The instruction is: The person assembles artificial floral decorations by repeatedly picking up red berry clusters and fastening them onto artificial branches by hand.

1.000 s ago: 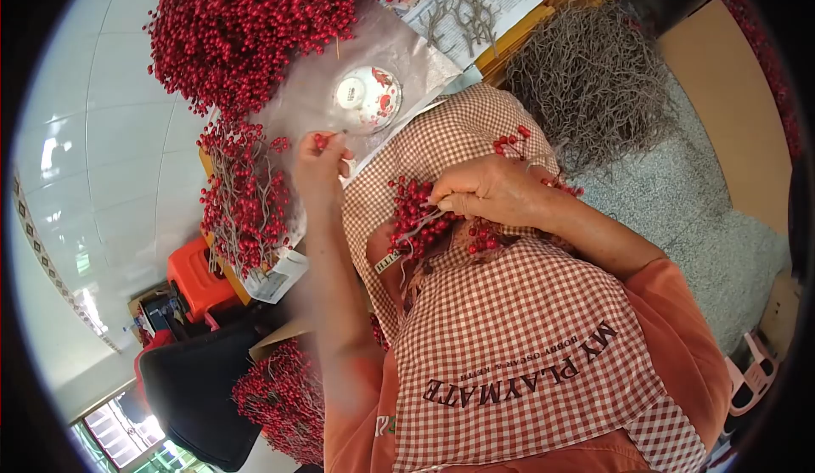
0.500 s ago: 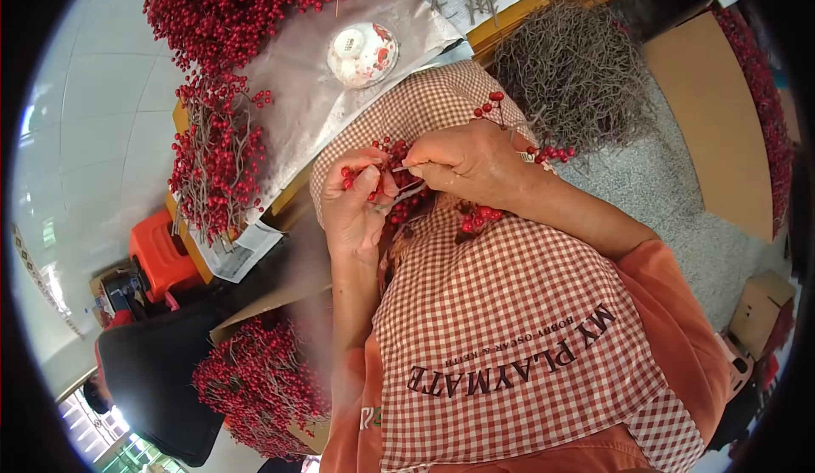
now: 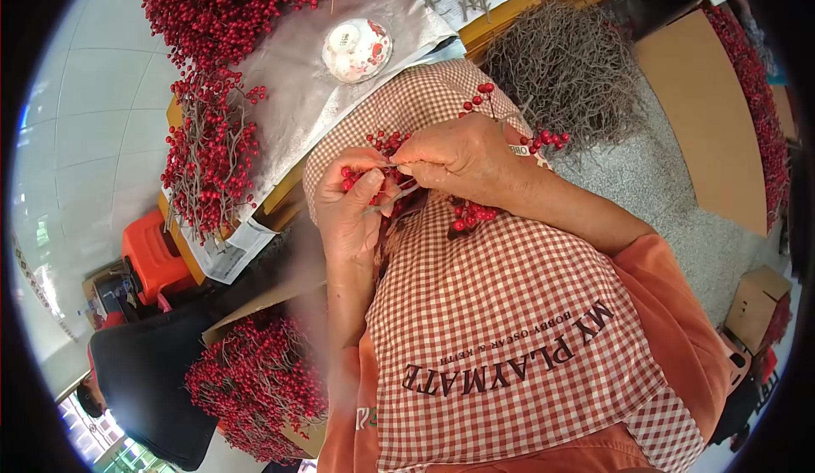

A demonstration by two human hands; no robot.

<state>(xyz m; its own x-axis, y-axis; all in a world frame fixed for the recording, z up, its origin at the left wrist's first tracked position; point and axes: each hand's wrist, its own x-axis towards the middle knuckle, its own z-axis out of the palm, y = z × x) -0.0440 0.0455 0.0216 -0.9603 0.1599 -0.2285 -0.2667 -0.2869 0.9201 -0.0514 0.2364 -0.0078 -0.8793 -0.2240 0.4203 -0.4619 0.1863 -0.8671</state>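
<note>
My left hand [image 3: 350, 214] pinches a thin grey stem of an artificial red berry branch [image 3: 389, 142] between thumb and fingers, over my lap. Beside it my right hand [image 3: 471, 163] is closed, its thumb and forefinger pinching the same stem area, the two sets of fingertips almost touching. Small berry sprigs stick out past the right hand, one above it and one by the wrist. Below the hands hangs a berry cluster [image 3: 471, 216] against the checked apron [image 3: 509, 295]. The exact joint between the fingertips is hidden.
On the table ahead stand an upturned floral bowl [image 3: 356, 51], a large berry heap [image 3: 238, 6] and a berry bundle [image 3: 208, 154]. Bare grey twigs [image 3: 560, 74] are piled at right, near a cardboard sheet [image 3: 705, 116]. A box of berries [image 3: 259, 380] and a red stool [image 3: 157, 256] are at left.
Both hands stay together on the stem, the right fingertips shifting slightly left towards the left ones. The whole view has shifted a little.
</note>
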